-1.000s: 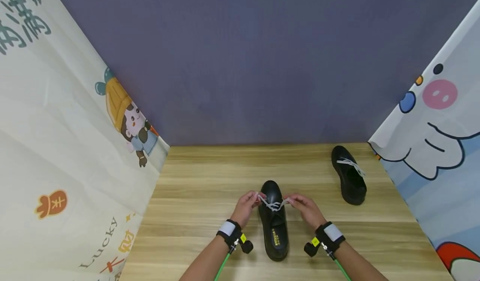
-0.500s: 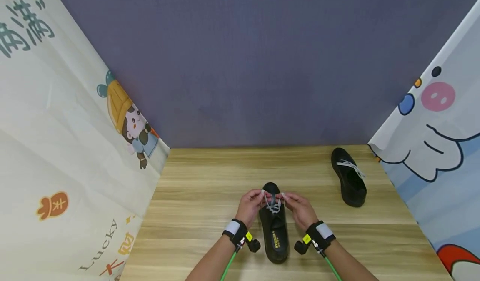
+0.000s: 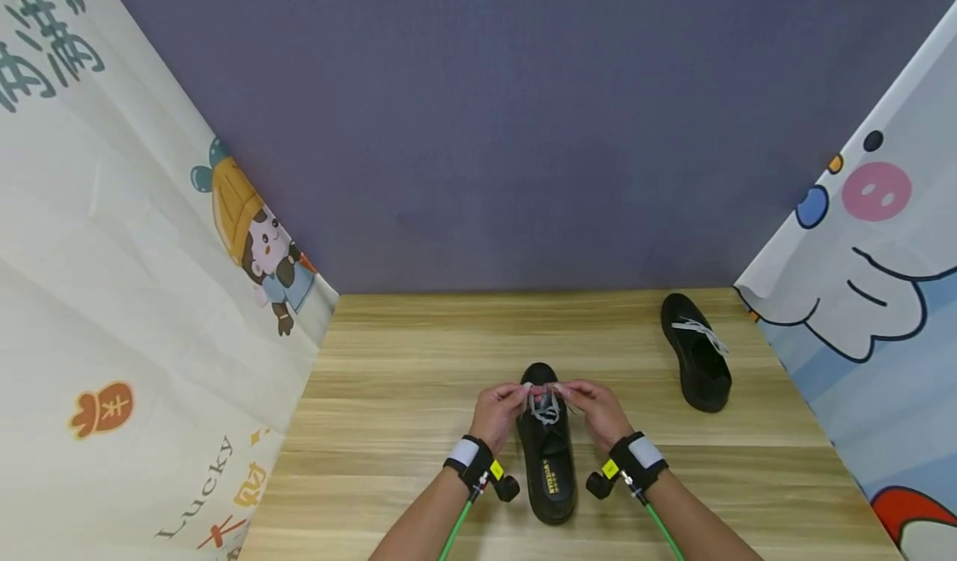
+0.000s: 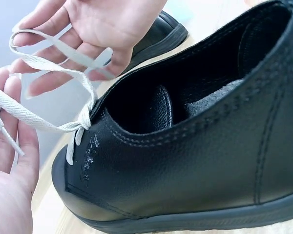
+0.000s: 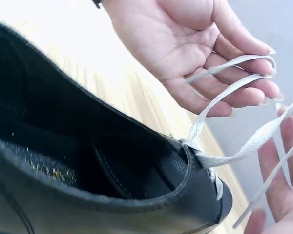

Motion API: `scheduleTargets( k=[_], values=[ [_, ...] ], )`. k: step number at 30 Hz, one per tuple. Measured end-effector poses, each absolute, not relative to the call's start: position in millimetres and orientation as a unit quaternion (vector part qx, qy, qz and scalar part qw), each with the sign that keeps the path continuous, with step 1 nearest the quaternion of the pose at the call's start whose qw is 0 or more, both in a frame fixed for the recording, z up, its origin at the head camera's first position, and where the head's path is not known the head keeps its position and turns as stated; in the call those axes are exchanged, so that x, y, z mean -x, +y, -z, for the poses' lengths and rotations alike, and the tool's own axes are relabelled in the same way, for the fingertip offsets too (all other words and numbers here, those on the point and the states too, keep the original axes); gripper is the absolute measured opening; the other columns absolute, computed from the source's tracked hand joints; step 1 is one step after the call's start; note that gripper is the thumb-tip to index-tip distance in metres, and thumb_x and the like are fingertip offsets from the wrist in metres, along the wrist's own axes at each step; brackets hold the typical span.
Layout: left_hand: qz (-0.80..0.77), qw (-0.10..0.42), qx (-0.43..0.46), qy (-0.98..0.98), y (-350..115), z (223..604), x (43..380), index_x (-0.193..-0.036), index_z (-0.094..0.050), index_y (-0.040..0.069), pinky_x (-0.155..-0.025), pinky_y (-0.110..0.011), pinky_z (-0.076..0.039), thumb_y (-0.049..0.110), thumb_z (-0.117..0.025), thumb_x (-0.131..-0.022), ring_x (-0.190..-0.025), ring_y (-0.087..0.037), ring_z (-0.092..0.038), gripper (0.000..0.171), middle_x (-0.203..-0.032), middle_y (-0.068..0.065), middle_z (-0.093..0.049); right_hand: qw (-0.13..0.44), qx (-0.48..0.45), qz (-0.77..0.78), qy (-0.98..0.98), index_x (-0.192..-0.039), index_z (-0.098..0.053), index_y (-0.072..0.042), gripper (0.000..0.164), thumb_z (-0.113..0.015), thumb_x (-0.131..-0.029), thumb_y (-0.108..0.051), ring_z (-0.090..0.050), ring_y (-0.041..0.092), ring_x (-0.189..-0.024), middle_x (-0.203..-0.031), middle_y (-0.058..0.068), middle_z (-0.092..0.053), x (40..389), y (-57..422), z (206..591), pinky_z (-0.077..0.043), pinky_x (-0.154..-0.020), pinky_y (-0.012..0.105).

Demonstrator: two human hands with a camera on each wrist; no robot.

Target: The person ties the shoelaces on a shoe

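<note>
1. From the head view, I'm looking at a wood-grain surface (image 3: 411, 337) that runs back to a plain dark blue-grey backdrop (image 3: 478, 129), with a printed cloth (image 3: 149, 295) hanging at the left and a pig-patterned cloth (image 3: 882, 262) at the right. A black shoe (image 3: 547, 461) sits in front of the person, toe pointing away. A second black shoe (image 3: 706, 382) lies well apart, farther back on the right. The left hand (image 3: 496, 415) and right hand (image 3: 601, 413) meet over the shoe's front, each with fingertips closed on the white laces (image 3: 547, 414). Neither hand steadies the shoe itself, so I'd guess an uneven tug could drag or twist it.

2. In the left wrist view, the laces rise from a crossing (image 4: 83, 119) at the shoe's throat. The left hand holds its strand at the fingertips, and a loose lace tip (image 4: 18, 148) dangles below them. How firmly that crossing is drawn I cannot tell; if it is slack, letting the tension drop would probably loosen it.

3. In the right wrist view, the left hand's strand bends back in a narrow loop around the fingertips, thumb close against it. The right hand is cut off at the edge, its lace running over the fingertips. Held so lightly, either bend might slip off if the fingers spread, and the trailing ends could tangle.
</note>
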State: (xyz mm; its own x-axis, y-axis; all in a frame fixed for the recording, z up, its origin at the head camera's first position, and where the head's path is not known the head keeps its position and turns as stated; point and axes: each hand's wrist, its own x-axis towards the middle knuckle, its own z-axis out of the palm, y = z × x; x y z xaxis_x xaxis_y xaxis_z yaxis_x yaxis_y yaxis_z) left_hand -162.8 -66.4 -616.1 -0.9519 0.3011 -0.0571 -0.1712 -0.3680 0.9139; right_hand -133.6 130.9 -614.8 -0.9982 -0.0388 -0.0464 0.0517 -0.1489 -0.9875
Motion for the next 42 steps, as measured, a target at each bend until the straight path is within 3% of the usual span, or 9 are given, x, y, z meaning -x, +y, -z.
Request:
scheduleTargets(
  k=[4,7,14,18,22,26,32,38,42],
  values=[
    [-0.814,0.154,-0.053,0.557,-65,619,161,-0.112,-0.064,-0.02,-0.081,-0.025,-0.055,0.003,-0.065,-0.095,-0.089,-0.013,-0.071,0.029,-0.095,-0.007,-0.075,0.033,-0.026,0.805,0.592,-0.107,-0.074,-0.001,0.016,-0.061,-0.099,-0.006,-0.065,0.011,-0.1,-0.102,-0.003,-0.075,133,126,619,-0.049,-0.089,0.026],
    [-0.809,0.157,-0.053,0.565,-64,622,159,-0.115,-0.065,-0.017,-0.079,-0.024,-0.055,0.001,-0.066,-0.094,-0.087,-0.012,-0.071,0.028,-0.094,-0.008,-0.076,0.032,-0.028,0.833,0.552,-0.103,-0.075,-0.006,0.019,-0.059,-0.098,0.001,-0.065,0.009,-0.095,-0.098,-0.004,-0.074,131,122,625,-0.052,-0.086,0.025],
    [-0.822,0.138,-0.055,0.55,-61,628,157,-0.111,-0.057,-0.019,-0.075,-0.025,-0.056,-0.004,-0.066,-0.093,-0.079,-0.014,-0.072,0.025,-0.091,-0.011,-0.076,0.017,-0.032,0.826,0.562,-0.106,-0.071,-0.005,0.016,-0.058,-0.098,0.0,-0.065,0.008,-0.094,-0.098,-0.005,-0.072,128,114,634,-0.051,-0.082,0.023],
    [-0.832,0.135,-0.048,0.536,-60,629,157,-0.111,-0.05,-0.011,-0.073,-0.025,-0.056,-0.007,-0.065,-0.092,-0.079,-0.015,-0.072,0.025,-0.092,-0.014,-0.075,0.022,-0.047,0.809,0.586,-0.107,-0.068,-0.004,0.012,-0.058,-0.1,-0.006,-0.064,0.008,-0.092,-0.096,-0.006,-0.072,129,113,632,-0.049,-0.079,0.024],
    [-0.836,0.134,-0.055,0.529,-59,628,158,-0.113,-0.055,-0.012,-0.078,-0.027,-0.057,-0.008,-0.064,-0.092,-0.085,-0.015,-0.072,0.023,-0.095,-0.015,-0.075,0.026,-0.037,0.811,0.583,-0.105,-0.064,-0.001,0.01,-0.057,-0.101,-0.007,-0.063,0.008,-0.094,-0.096,-0.005,-0.073,131,114,631,-0.047,-0.082,0.023],
    [-0.831,0.134,-0.048,0.538,-59,628,158,-0.103,-0.062,-0.008,-0.079,-0.027,-0.057,-0.008,-0.065,-0.092,-0.085,-0.014,-0.072,0.012,-0.092,-0.011,-0.075,0.03,-0.021,0.828,0.559,-0.101,-0.061,-0.004,0.007,-0.055,-0.102,-0.006,-0.064,0.008,-0.097,-0.097,-0.004,-0.075,132,115,629,-0.046,-0.087,0.023],
    [-0.824,0.129,-0.027,0.552,-58,626,159,-0.103,-0.064,-0.007,-0.076,-0.024,-0.056,-0.008,-0.065,-0.091,-0.083,-0.014,-0.072,0.012,-0.091,-0.01,-0.076,0.015,-0.018,0.85,0.526,-0.102,-0.064,-0.008,0.015,-0.051,-0.102,-0.001,-0.064,0.01,-0.095,-0.095,-0.002,-0.072,132,113,629,-0.047,-0.088,0.024],
    [-0.828,0.124,-0.016,0.547,-57,625,162,-0.108,-0.064,-0.013,-0.076,-0.023,-0.055,-0.008,-0.064,-0.092,-0.083,-0.014,-0.072,0.017,-0.091,-0.011,-0.076,0.001,-0.035,0.863,0.505,-0.106,-0.068,-0.001,0.021,-0.05,-0.1,0.007,-0.063,0.012,-0.093,-0.1,0.003,-0.067,133,109,631,-0.052,-0.086,0.023],
    [-0.828,0.126,-0.004,0.547,-57,628,161,-0.102,-0.068,-0.009,-0.072,-0.022,-0.055,-0.008,-0.065,-0.091,-0.079,-0.012,-0.071,0.012,-0.087,-0.006,-0.075,0.003,-0.053,0.845,0.531,-0.117,-0.063,0.012,0.022,-0.052,-0.099,0.008,-0.063,0.012,-0.093,-0.103,0.003,-0.065,132,105,633,-0.052,-0.085,0.022]
  ],
)
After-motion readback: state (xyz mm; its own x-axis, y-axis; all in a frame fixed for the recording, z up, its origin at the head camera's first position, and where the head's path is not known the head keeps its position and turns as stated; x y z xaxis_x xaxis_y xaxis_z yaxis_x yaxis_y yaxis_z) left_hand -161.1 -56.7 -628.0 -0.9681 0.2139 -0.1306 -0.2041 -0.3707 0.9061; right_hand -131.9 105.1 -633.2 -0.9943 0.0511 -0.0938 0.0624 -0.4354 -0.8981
